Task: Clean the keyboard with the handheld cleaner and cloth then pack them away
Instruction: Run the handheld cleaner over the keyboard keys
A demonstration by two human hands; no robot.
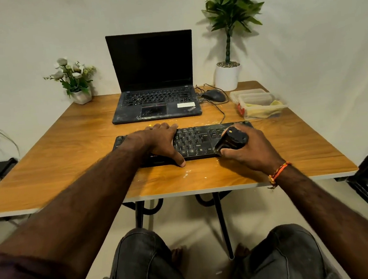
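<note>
— Where's the keyboard (195,141)?

— Flat on the desk (68,149), near the front edge. The left hand (160,141) lies on its left half, fingers straight and spread, thumb reaching down over the near edge onto the wood.

— And the right hand (249,149)?

— Its grip is clamped round the handheld cleaner (231,139), a black stubby unit, fingers curled over the body. The cleaner tilts, its lower end down on the keys at the right part of the keyboard.

— Any cloth?

— Beyond the right hand, toward the wall, sits a clear plastic box (259,104) with something yellow inside; I cannot tell if that is the cloth.

— What else is around?

— Past the left hand, an open laptop (153,79) with a dark screen. Between it and the box, a black mouse (213,96), its cable trailing toward the keyboard. Pale crumbs speckle the desk just near the thumb. A white pot of flowers (78,82) stands far left, a tall potted plant (228,35) far right.
</note>
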